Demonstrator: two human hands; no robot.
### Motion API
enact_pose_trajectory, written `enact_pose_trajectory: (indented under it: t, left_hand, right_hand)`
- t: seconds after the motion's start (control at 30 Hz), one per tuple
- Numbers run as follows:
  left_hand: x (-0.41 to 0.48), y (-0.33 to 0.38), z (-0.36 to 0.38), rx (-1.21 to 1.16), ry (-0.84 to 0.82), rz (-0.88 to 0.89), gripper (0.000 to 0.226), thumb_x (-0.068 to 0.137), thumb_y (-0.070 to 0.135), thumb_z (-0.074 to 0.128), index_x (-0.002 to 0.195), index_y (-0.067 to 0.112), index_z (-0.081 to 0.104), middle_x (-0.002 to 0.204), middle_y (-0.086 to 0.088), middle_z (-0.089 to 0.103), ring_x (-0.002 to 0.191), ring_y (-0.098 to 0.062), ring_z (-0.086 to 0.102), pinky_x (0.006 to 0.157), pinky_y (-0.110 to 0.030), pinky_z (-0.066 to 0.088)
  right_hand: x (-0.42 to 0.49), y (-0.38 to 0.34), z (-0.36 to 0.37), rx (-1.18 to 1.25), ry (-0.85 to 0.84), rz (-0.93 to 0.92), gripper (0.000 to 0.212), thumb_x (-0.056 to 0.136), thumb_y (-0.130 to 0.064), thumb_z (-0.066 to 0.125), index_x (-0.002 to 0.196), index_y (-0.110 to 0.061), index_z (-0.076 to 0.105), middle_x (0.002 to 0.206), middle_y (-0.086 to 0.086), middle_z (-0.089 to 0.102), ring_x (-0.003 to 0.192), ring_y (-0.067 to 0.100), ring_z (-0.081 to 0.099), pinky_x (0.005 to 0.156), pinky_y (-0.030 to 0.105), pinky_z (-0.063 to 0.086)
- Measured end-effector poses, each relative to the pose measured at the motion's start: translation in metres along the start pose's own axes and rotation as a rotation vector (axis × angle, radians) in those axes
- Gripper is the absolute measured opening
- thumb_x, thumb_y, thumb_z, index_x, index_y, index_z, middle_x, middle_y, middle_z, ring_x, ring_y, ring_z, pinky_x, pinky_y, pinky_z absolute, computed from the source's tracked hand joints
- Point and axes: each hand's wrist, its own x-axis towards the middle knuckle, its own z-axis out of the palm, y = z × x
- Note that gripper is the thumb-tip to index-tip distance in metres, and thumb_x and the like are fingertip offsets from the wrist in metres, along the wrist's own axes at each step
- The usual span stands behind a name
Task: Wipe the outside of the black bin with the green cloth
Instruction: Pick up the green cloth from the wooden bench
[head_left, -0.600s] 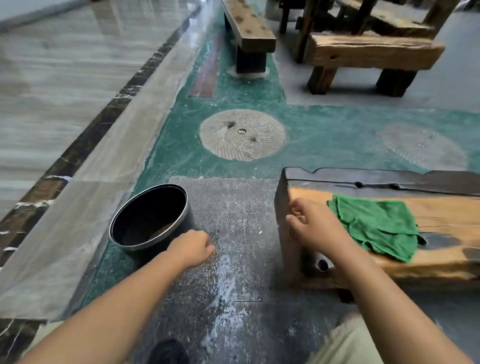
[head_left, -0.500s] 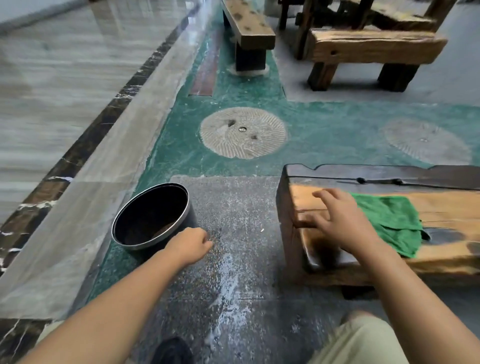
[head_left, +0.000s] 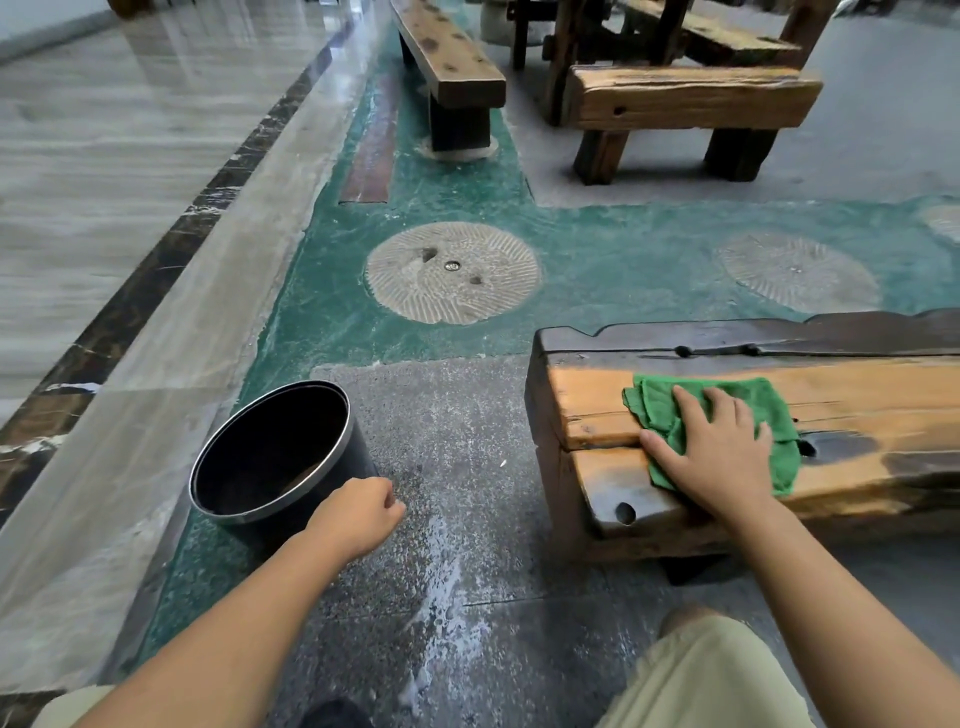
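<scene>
A round black bin (head_left: 280, 457) with a thin, shiny metal rim stands on the floor, tilted so that its dark, smooth interior faces the viewer. It rests where a rough, speckled grey stone slab (head_left: 467, 441) meets a band of worn green flooring (head_left: 623, 260). To its right, well apart across the grey slab, is a heavy wooden bench (head_left: 857, 395): a thick, weathered plank with orange-brown grain, darkened patches, cracks and a knot hole near its front corner. A green cloth (head_left: 769, 410), soft and nubbly like microfibre, lies crumpled in loose folds on the bench top near its left end.

The person's right hand (head_left: 711, 447) lies palm-down on the cloth, fingers spread and flat, pressing it to the wood rather than closing around it. The left hand (head_left: 358, 514) is curled into a loose fist with nothing in it, just beside the near right side of the bin; whether it touches the wall cannot be told.

A circular stone disc (head_left: 452, 273) with radiating carved grooves is set into the green band beyond the bin. Pale, powdery streaks (head_left: 441, 587) run across the grey slab between the person's forearms. Further wooden benches (head_left: 691, 98) of rough timber stand at the far side.
</scene>
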Motion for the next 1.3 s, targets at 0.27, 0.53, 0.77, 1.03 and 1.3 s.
enact_pose_trajectory:
  t: [0.27, 0.53, 0.77, 1.03, 1.3]
  left_hand:
    - [0.029, -0.022, -0.042, 0.053, 0.085, 0.053, 0.033, 0.088, 0.046, 0.058, 0.097, 0.014, 0.058, 0.105, -0.01, 0.067, 0.1, -0.031, 0.063, 0.077, -0.036, 0.048]
    - [0.066, -0.082, -0.035, 0.132, 0.072, -0.052, 0.099, 0.08, 0.06, 0.062, 0.155, 0.023, 0.009, 0.148, -0.006, 0.04, 0.129, -0.03, 0.048, 0.097, -0.052, 0.044]
    - [0.088, -0.117, 0.008, 0.051, 0.163, -0.047, 0.031, 0.089, 0.045, 0.061, 0.095, 0.015, 0.057, 0.099, -0.006, 0.063, 0.096, -0.03, 0.064, 0.076, -0.042, 0.052]
    - [0.086, -0.117, 0.02, -0.054, 0.286, 0.029, 0.035, 0.095, 0.036, 0.051, 0.068, 0.021, 0.035, 0.071, 0.0, 0.053, 0.069, -0.034, 0.058, 0.058, -0.04, 0.045]
    - [0.066, -0.089, 0.006, -0.265, 0.343, 0.08, 0.041, 0.093, 0.035, 0.052, 0.063, 0.009, 0.042, 0.056, -0.003, 0.049, 0.056, -0.027, 0.052, 0.053, -0.039, 0.042]
  right_hand:
    - [-0.008, -0.029, 0.014, 0.003, 0.087, -0.077, 0.075, 0.082, -0.071, 0.049, 0.144, -0.027, 0.048, 0.148, 0.017, 0.046, 0.135, 0.039, 0.038, 0.108, 0.061, 0.032]
    - [-0.013, -0.062, 0.017, 0.022, 0.104, -0.097, 0.079, 0.08, -0.074, 0.043, 0.143, -0.027, 0.051, 0.146, 0.017, 0.048, 0.134, 0.039, 0.04, 0.106, 0.058, 0.032]
    - [-0.014, -0.087, 0.027, 0.021, 0.211, -0.17, 0.072, 0.073, -0.066, 0.045, 0.132, -0.028, 0.058, 0.128, 0.013, 0.056, 0.118, 0.037, 0.048, 0.092, 0.053, 0.04]
    - [-0.01, -0.1, 0.035, 0.057, 0.32, -0.259, 0.041, 0.079, -0.043, 0.056, 0.115, -0.024, 0.06, 0.106, 0.006, 0.058, 0.095, 0.037, 0.05, 0.072, 0.046, 0.041]
    - [-0.015, -0.15, 0.029, 0.317, 0.249, -0.387, 0.031, 0.083, -0.038, 0.058, 0.108, -0.019, 0.059, 0.09, 0.007, 0.057, 0.089, 0.036, 0.053, 0.071, 0.043, 0.04]
